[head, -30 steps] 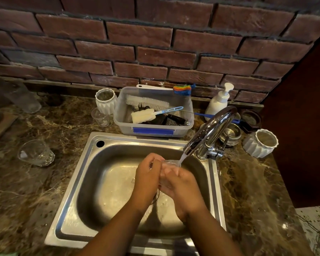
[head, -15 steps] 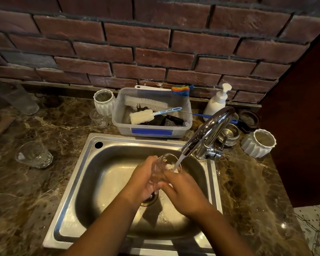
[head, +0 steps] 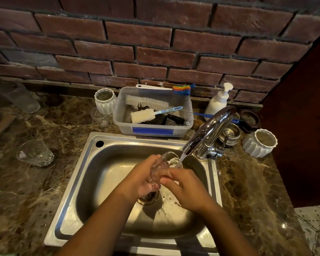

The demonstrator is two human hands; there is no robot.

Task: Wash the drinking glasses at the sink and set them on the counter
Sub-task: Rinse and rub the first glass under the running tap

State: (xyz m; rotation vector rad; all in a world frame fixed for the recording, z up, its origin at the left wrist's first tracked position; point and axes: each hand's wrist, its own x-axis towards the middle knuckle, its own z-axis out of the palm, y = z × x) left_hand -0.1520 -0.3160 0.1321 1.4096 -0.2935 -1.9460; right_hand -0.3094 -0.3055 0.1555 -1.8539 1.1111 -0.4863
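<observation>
Stainless steel sink (head: 92,174) fills the middle of the frame, set into a brown marbled stone bench (head: 248,191). Over its basin two bare hands meet around a clear drinking glass (head: 162,166), which is tipped with its open mouth toward the upper right, just under the spout of the curved chrome tap (head: 209,130). A thin stream of water (head: 180,159) runs from the spout onto the glass rim. The left hand (head: 142,179) wraps the lower body of the glass, fingers curled round it in a closed grip. The right hand (head: 185,187) presses its fingers against the glass from the right side, also closed on it. Below the hands the round drain (head: 149,198) shows at the basin floor.

At the left edge of the frame a second clear faceted glass (head: 35,153) rests on the bench, well apart from the sink. Behind the sink, upper centre, sits a translucent plastic tub with a blue label (head: 152,131), holding a white bristle brush (head: 146,102) and a white sponge brush with a blue handle (head: 143,115). Just left of the tub stand a white ribbed ceramic cup (head: 104,101) and a small clear tumbler (head: 99,117). A white pump soap bottle (head: 218,102) stands to the tub's right against the red brick wall (head: 155,43), and another white ribbed cup (head: 260,143) sits at the right, beside the tap.
</observation>
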